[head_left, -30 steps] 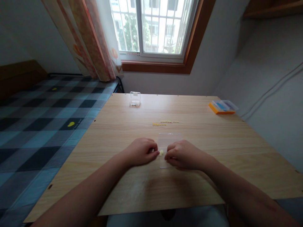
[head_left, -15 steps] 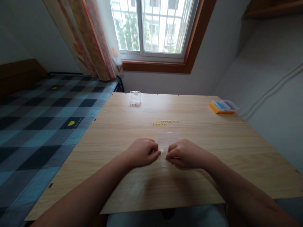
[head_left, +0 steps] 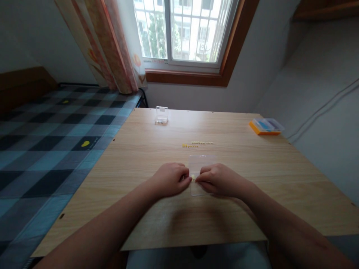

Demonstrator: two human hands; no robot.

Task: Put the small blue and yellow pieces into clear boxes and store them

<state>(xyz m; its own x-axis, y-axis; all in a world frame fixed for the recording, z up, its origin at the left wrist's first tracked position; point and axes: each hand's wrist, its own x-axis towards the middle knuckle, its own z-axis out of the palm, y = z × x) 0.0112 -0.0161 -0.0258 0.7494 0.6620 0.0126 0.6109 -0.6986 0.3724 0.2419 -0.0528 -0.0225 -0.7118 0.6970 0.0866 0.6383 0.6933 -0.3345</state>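
My left hand [head_left: 169,180] and my right hand [head_left: 218,180] rest curled on a light wooden table [head_left: 157,220], their fingertips meeting over a tiny yellow piece [head_left: 193,177]. Both hands pinch that piece between them. It sits at the left edge of a clear flat plastic tray [head_left: 199,164], which my right hand partly covers. Two short rows of small yellow pieces [head_left: 197,144] lie on the table a little beyond the tray.
A small clear plastic box [head_left: 162,114] stands near the table's far edge. An orange and blue case [head_left: 266,126] lies at the far right. A bed with a checked blue cover [head_left: 50,142] runs along the left. Window and curtain [head_left: 112,48] are behind.
My two hands have drawn closer together, so the gap around the yellow piece has closed. The view has shifted slightly.
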